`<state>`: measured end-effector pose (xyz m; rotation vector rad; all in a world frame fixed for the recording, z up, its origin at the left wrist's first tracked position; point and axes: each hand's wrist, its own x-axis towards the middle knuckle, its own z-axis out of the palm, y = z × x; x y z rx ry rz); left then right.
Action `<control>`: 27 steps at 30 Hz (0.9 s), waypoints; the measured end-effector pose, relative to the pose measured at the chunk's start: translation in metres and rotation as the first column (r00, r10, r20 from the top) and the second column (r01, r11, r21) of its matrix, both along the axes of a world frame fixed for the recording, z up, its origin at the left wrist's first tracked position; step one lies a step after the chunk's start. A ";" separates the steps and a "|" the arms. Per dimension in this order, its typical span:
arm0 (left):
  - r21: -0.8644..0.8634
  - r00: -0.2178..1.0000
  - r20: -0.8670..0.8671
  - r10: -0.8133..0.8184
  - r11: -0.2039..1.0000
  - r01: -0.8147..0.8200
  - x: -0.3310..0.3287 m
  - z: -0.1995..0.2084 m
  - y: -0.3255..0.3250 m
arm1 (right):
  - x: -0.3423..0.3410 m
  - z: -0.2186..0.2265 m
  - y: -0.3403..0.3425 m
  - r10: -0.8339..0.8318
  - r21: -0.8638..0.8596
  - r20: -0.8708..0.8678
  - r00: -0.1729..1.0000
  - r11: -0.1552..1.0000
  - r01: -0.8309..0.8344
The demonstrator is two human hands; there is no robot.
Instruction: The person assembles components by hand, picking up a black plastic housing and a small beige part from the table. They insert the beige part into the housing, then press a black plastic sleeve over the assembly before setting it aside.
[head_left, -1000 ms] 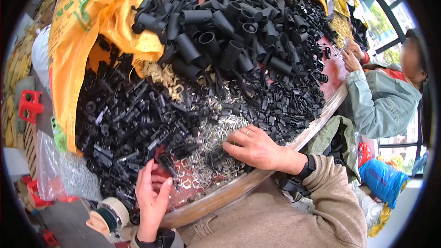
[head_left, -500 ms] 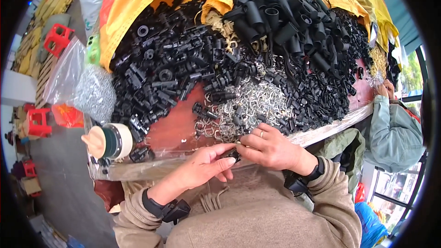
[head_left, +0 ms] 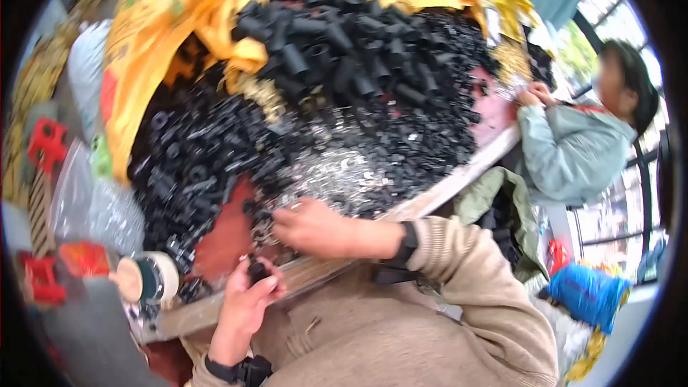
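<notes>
Near the table's front edge, my left hand (head_left: 247,297) is closed around a small black plastic part (head_left: 256,271), thumb and fingers on either side of it. My right hand (head_left: 315,228) is over the near left side of a heap of silvery metal clips (head_left: 344,175), fingers bent and drawn together. Motion blurs its fingertips, and I cannot make out what they hold. Left of the clips spreads a pile of black plastic fittings (head_left: 193,136). Small black pieces (head_left: 444,125) lie to the right of the clips, and black tubes (head_left: 358,46) are heaped behind.
A cream and green round container (head_left: 159,277) stands at the table's left corner. The wooden table edge (head_left: 437,201) runs along my front. Yellow sacks (head_left: 172,0) border the back. A co-worker (head_left: 573,143) works at the right end beside tan pieces (head_left: 511,63).
My hands, together before, are now apart. My left hand has the black part near the edge; my right has moved forward to the clips. The view has swung right, showing more of the co-worker.
</notes>
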<state>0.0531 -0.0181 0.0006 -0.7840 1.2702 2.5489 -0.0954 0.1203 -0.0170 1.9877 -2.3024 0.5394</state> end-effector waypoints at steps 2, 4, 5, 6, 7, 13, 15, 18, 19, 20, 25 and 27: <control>-0.016 0.998 -0.039 -0.040 0.999 0.039 0.001 -0.003 0.002 | 0.003 -0.002 -0.005 -0.048 0.015 -0.014 0.999 0.999 0.048; -0.067 0.998 -0.067 -0.005 0.998 0.001 0.001 -0.006 0.000 | 0.002 -0.003 -0.003 -0.059 0.019 -0.010 0.998 0.998 0.059; -0.069 0.997 -0.071 -0.008 0.998 0.003 0.000 -0.006 -0.001 | 0.002 -0.003 -0.003 -0.061 0.034 -0.017 0.998 0.998 0.062; -0.115 0.996 -0.086 -0.026 0.993 0.016 -0.001 -0.007 0.000 | 0.001 -0.003 -0.003 -0.061 0.049 -0.023 0.998 0.997 0.062; -0.162 0.994 -0.100 -0.042 0.986 0.026 -0.002 -0.007 0.001 | 0.001 -0.003 -0.004 -0.058 0.064 -0.027 0.998 0.996 0.060; -0.282 0.993 -0.099 -0.069 0.959 0.038 -0.003 -0.006 0.003 | 0.002 -0.005 -0.008 -0.061 0.045 -0.059 0.996 0.997 0.064; -0.293 0.993 -0.096 -0.074 0.955 0.043 -0.005 -0.004 0.004 | 0.003 -0.004 -0.009 -0.065 0.067 -0.079 0.995 0.995 0.070; -0.304 0.993 -0.093 -0.075 0.952 0.044 -0.003 -0.005 0.004 | 0.004 -0.005 -0.010 -0.075 0.090 -0.057 0.996 0.993 0.080; -0.307 0.993 -0.094 -0.075 0.951 0.043 -0.003 -0.005 0.003 | 0.004 -0.006 -0.010 -0.083 0.102 -0.047 0.995 0.991 0.087; -0.310 0.993 -0.094 -0.074 0.950 0.042 -0.003 -0.005 0.004 | 0.004 -0.006 -0.010 -0.082 0.101 -0.045 0.996 0.991 0.086; -0.314 0.993 -0.094 -0.069 0.949 0.037 -0.003 -0.006 0.005 | 0.003 -0.005 -0.009 -0.105 0.033 -0.023 0.994 0.994 0.106; -0.316 0.993 -0.104 -0.062 0.949 0.026 -0.003 -0.006 0.005 | 0.001 -0.001 -0.009 -0.103 -0.010 -0.052 0.993 0.995 0.103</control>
